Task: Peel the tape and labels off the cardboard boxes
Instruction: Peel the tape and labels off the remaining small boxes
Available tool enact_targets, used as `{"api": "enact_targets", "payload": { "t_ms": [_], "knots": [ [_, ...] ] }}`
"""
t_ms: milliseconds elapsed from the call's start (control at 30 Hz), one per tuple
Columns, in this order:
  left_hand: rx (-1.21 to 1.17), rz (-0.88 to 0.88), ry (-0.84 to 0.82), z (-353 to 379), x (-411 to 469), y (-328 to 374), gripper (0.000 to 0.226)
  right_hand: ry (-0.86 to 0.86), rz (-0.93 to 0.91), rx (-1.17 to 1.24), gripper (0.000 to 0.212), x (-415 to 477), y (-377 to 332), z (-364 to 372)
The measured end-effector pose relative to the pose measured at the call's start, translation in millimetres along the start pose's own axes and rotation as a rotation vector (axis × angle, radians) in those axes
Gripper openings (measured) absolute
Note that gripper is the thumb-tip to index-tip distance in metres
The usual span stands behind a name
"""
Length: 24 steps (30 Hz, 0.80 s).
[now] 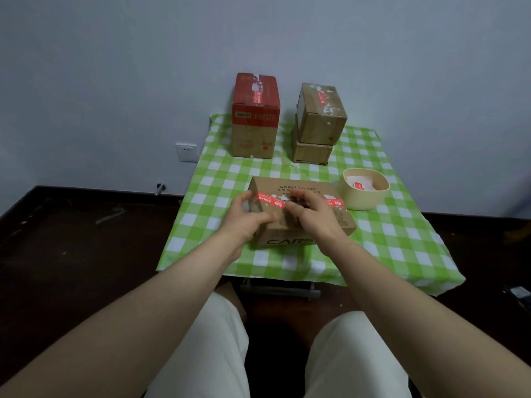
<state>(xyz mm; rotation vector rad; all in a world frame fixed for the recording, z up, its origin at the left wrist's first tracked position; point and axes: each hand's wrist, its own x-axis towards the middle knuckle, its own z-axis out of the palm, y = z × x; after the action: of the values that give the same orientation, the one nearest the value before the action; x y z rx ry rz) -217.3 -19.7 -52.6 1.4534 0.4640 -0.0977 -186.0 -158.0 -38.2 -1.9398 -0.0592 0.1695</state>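
A flat brown cardboard box (pixel 304 191) with dark lettering lies near the front of the checked table. A red and white tape strip (pixel 270 200) runs across its top. My left hand (pixel 247 218) grips the box's left end, thumb along the near edge and fingers curled over the top corner. My right hand (pixel 313 214) rests on the box's top, its fingertips pinching at the tape near the middle. The tape under that hand is hidden.
A tall box with a red top (pixel 255 116) stands at the back left. Two stacked brown boxes (pixel 319 124) stand at the back right. A cream bowl (pixel 362 191) with peeled scraps sits right of the box. The green checked tablecloth (pixel 388 231) covers the small table.
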Motion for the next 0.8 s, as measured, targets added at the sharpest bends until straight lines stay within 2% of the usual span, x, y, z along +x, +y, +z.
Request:
{"api": "enact_targets", "payload": {
  "t_ms": [67,133,267,367,433,500,667,800],
  "knots": [
    [-0.059,0.056,0.027,5.0,-2.1,11.6,0.086,0.017,-0.043,0.075,0.033,-0.5,-3.4,-4.4],
    [0.011,0.183,0.077,9.4,-7.3,29.1,0.096,0.064,-0.083,0.172,0.030,-1.4,-11.0,-10.5],
    [0.459,0.481,0.145,16.4,-20.7,60.7,0.105,0.252,-0.212,0.300,0.020,0.5,-33.0,-30.4],
    [0.672,0.604,0.140,24.1,-32.7,73.8,0.089,0.372,-0.364,0.268,0.020,-2.5,-49.7,-46.5],
    [0.773,0.653,0.116,29.2,-36.4,79.5,0.081,0.402,-0.451,0.187,0.026,-3.2,-56.6,-57.2],
    [0.866,0.672,0.088,32.4,-35.7,82.3,0.084,0.371,-0.471,0.029,0.024,-1.9,-61.6,-67.0],
    [1.050,0.704,0.068,45.6,-31.2,81.8,0.083,0.205,-0.424,-0.441,0.018,8.9,-72.0,-92.3],
    [1.191,0.728,0.100,54.4,-27.8,80.3,0.086,0.097,-0.398,-0.597,0.019,13.7,-78.9,-107.0]
  ]
}}
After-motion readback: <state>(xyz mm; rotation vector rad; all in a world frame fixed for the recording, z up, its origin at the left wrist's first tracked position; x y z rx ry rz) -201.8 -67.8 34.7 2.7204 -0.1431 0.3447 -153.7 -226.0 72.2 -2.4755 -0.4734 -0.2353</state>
